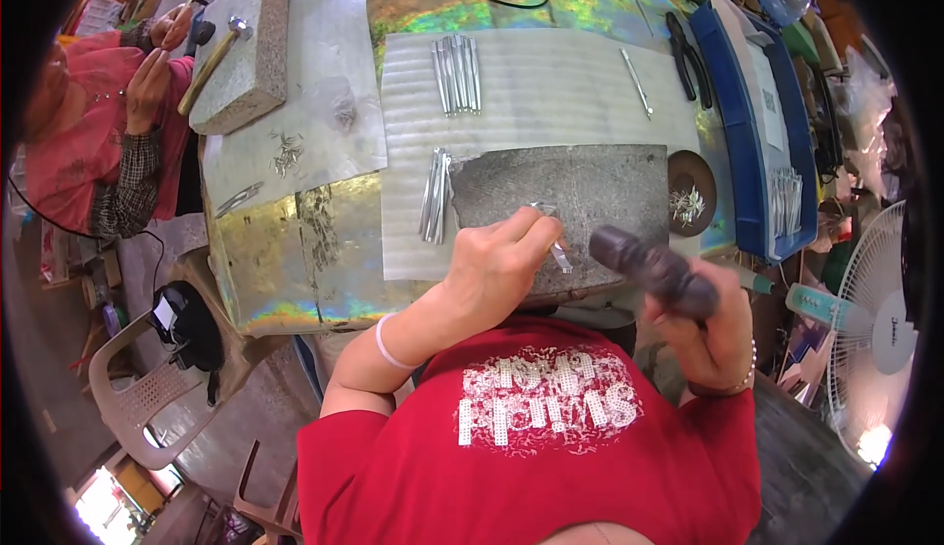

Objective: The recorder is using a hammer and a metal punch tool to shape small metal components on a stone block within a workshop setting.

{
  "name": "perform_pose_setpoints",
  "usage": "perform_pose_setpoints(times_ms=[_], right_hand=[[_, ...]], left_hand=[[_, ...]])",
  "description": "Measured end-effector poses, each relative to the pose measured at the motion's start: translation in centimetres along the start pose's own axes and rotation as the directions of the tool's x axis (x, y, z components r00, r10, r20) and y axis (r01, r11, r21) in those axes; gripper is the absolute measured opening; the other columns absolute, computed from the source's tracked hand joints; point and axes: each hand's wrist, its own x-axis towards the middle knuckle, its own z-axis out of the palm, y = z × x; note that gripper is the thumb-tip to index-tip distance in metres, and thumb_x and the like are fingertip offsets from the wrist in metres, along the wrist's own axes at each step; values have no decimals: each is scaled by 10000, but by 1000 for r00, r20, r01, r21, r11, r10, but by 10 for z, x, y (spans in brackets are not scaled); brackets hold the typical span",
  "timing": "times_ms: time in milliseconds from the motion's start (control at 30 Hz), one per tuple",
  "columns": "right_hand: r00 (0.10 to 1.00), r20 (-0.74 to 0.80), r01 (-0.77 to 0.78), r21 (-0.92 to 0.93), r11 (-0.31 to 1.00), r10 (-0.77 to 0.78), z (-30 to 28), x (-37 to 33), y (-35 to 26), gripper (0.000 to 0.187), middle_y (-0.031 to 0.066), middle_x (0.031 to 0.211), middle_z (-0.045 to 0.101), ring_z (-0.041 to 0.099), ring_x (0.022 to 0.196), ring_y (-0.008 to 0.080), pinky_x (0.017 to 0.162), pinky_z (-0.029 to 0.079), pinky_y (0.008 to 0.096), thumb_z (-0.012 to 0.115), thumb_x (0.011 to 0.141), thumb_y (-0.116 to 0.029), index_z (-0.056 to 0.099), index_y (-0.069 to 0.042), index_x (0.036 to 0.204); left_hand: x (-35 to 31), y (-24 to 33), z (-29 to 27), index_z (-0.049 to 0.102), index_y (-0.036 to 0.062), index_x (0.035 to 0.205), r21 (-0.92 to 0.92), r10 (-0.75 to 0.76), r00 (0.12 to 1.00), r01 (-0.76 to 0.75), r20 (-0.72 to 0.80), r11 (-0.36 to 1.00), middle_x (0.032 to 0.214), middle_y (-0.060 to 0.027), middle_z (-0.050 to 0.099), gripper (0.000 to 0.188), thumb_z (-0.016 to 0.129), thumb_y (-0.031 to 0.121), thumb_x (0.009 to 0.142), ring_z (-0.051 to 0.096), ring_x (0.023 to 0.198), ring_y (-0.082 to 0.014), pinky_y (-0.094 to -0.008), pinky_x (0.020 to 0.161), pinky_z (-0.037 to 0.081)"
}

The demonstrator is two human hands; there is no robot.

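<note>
My left hand (500, 262) is closed, pinching a slim silver metal piece (561, 258) that looks like tweezers against a dark grey stone slab (610, 186). Its fingers hide part of the piece. In my right hand (716, 333) is a dark, thick-headed hammer (649, 270), raised near the slab's front edge and smeared by motion. Just left of the slab lies a bundle of slim silver metal pieces (434, 196). Another bundle of silver pieces (456, 75) rests farther back on the white foam sheet (551, 63). At the slab's right sits a round brown dish (678, 166) with small silver pins.
Pliers (688, 61) and a blue tray (733, 102) of silver pieces lie at the right, near a fan (875, 324). On the left are a stone block (246, 53), a hammer (211, 68), scattered pins (286, 153) and another person's hands (149, 83).
</note>
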Motion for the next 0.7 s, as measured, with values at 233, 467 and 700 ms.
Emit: perform_pose_setpoints(times_ms=[233,467,700], right_hand=[[999,-40,-13,-219,976,4,4,2,-9,333,101,827,645,625,644,218,586,482,293,615,806,-90,559,22,1114],[999,-35,-35,-158,987,30,3,0,-13,369,117,849,647,628,648,244,587,488,291,635,761,-54,561,23,1115],[998,26,55,-258,965,-49,4,3,-9,516,108,776,612,607,604,223,525,482,286,673,699,8,505,43,1186]], left_hand=[[2,1,1,581,62,857,-34,-44,999,45,30,998,763,-45,606,261,671,-13,624,624,620,-221,-304,486,491],[2,3,-2,583,54,881,-55,-59,996,63,61,997,794,-40,618,306,650,-47,600,635,663,-222,-303,511,501],[2,2,-2,581,50,889,-61,-57,996,62,70,996,792,-43,615,304,637,-53,609,634,661,-227,-302,516,505]])
